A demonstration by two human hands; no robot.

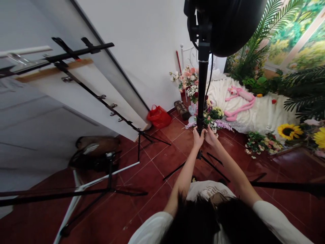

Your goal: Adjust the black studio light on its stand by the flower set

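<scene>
From the head camera, the person's left hand and right hand meet low on the black pole of a light stand, one on each side. The left hand's fingers wrap the pole from the left; the right hand's fingers close on it from the right, though the grip there is small in the frame and it seems to be a clasp rather than a plain touch. The pole rises upright to a dark softbox at the top edge, and its tripod legs spread on the red tiled floor below the hands. Just behind the pole stand bunches of flowers, with a pink plush toy lying on a white fluffy cloth to the right. A red bag sits against the white wall, and a second stand stands well apart on the left
</scene>
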